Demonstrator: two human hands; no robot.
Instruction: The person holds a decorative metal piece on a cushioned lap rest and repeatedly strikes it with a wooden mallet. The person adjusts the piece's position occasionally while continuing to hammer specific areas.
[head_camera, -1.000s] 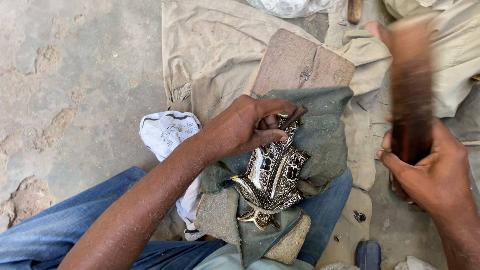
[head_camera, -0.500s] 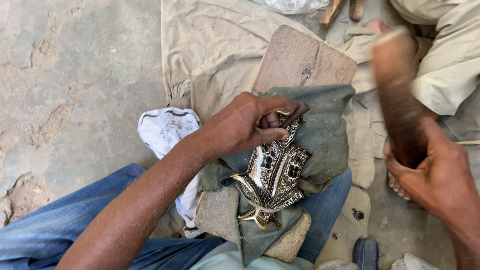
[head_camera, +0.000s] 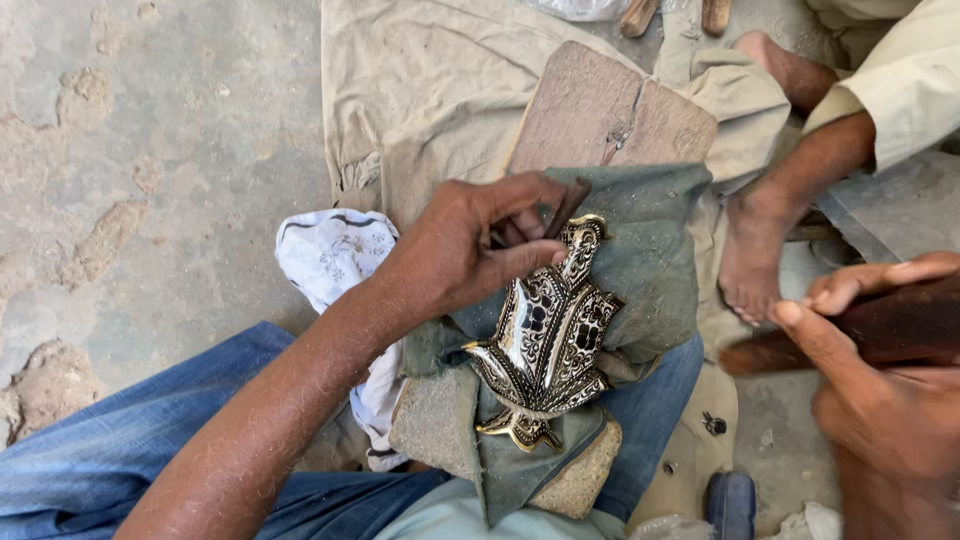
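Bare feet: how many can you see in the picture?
2. One bare foot rests on the ground right of the green cloth; another foot shows only partly at the top right. More may be hidden.

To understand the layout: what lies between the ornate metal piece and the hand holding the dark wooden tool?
In the head view, between the metal piece and the right hand lie green cloth and another person's bare foot.

Floor: bare, rough grey concrete floor (head_camera: 150, 180), pitted, with sandy worn patches at left and near left.
Ground cover: a creased beige cloth (head_camera: 430, 90) spread over the floor at far centre.
Boards: a worn wooden board (head_camera: 600, 110) lies on the cloth; a grey slab (head_camera: 890, 215) sits at right.
Light: soft, even daylight, with no hard shadows.
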